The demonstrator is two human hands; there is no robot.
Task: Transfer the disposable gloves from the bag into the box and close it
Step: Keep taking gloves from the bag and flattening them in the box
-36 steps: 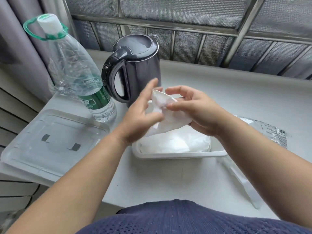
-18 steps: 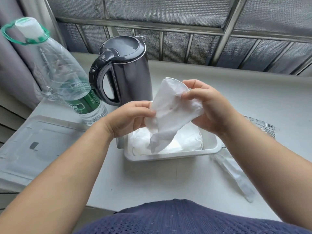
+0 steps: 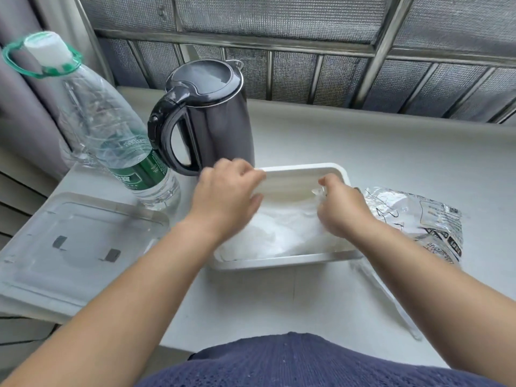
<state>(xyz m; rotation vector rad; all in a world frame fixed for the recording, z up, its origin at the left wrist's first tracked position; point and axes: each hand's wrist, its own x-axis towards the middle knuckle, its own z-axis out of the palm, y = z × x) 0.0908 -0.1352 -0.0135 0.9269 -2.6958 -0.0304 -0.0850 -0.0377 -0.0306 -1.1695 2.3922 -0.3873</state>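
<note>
A white rectangular box (image 3: 282, 264) stands at the middle of the table. A heap of thin translucent white gloves (image 3: 279, 233) lies inside it. My left hand (image 3: 226, 196) is at the box's far left corner, fingers and thumb curled round the rim. My right hand (image 3: 340, 208) is down inside the right end of the box, fingers curled on the gloves and pressing them in. The clear printed bag (image 3: 413, 216) lies crumpled and flat just right of the box. The box's clear lid (image 3: 75, 247) rests on the table's left edge.
A black electric kettle (image 3: 212, 118) stands right behind the box's left end. A large clear water bottle (image 3: 111, 129) with a green label is to the kettle's left. A thin clear plastic strip (image 3: 388, 297) lies at the front right. A metal window grille runs along the back.
Both hands held one glove up above the box. They have now come down: the glove is in the box, my right hand is on the pile and my left hand is at the rim.
</note>
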